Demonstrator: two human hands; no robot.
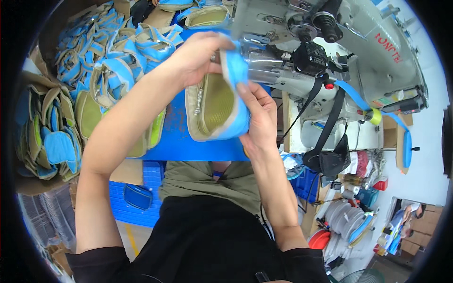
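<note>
Between my two hands hangs a small blue fabric pouch (239, 111) with beige binding, an olive mesh panel and a zipper. It is held up above a blue work table (172, 141), just left of a sewing machine (295, 66). At its upper edge, my left hand (200, 55) is closed on the blue side band. My right hand (260, 113) grips the right side, thumb on the outer face and fingers behind. The pouch's blue side is smeared by motion.
A heap of blue and beige pouch pieces (115, 61) covers the table's left. A box of folded pieces (52, 127) stands at far left. Blue tape (354, 94) runs beside the machine. Tape rolls (344, 217) lie at lower right; a blue crate (127, 203) sits below.
</note>
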